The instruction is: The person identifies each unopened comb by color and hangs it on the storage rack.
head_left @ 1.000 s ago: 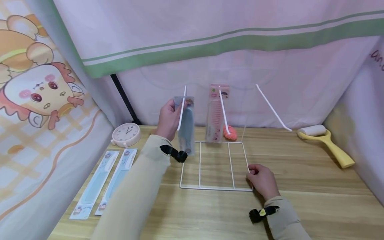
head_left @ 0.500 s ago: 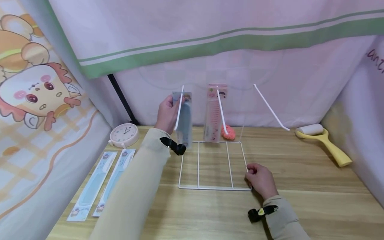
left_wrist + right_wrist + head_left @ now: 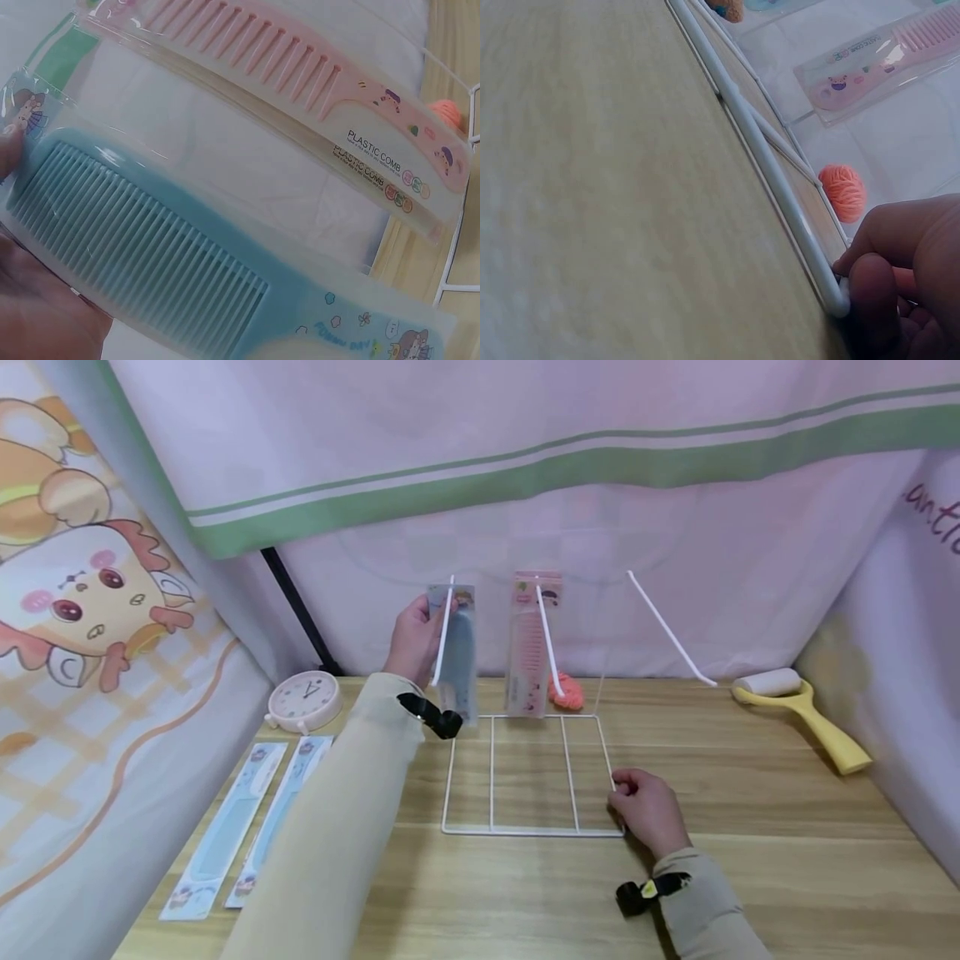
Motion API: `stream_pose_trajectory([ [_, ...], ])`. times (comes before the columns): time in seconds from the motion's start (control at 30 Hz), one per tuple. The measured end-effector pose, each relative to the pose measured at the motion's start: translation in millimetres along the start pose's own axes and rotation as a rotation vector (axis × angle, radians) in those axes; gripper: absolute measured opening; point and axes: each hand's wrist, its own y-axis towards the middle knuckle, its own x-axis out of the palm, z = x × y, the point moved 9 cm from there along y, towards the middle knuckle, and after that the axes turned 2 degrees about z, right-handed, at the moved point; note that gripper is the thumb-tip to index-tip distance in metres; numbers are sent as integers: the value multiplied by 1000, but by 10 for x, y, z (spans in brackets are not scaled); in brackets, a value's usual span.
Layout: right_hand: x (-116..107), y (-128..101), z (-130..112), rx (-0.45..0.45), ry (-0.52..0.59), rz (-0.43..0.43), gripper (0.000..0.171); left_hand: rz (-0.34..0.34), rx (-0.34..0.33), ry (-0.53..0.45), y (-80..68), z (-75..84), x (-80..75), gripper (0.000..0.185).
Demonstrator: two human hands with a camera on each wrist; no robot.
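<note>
1. White wire rack (image 3: 525,833): its base lies on the surface (image 3: 525,902), one side pinched by the fingers of the right hand (image 3: 651,810).
2. Two blue packs (image 3: 221,835) lie at left.
3. Fingers of the left hand (image 3: 415,635) pinch the top of the packed blue comb (image 3: 461,652) at the left prong (image 3: 443,631); hanging it seems the current step. Next probably calls for seating it, then letting go.
4. Packed pink comb (image 3: 528,647) hangs on the middle prong (image 3: 550,641).

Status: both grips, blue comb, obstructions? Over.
Left grip holding blue comb pack at leftmost prong, hooking unclear. Right grip pinching white wire frame. Pink comb pack alongside, apparently not blocking.
</note>
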Motion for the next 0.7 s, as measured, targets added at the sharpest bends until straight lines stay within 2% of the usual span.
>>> stream_pose_trajectory([
  [0.37,2,-4,-15,-15,-11,4,36,23,0,17,-44,-38,-67,36],
  [0.5,5,5,-9,-16,-12,8,36,26,12,73,-63,-115,-106,30],
  [0.7,7,18,2,-15,-19,6,37,14,45,67,-68,-255,-166,24],
])
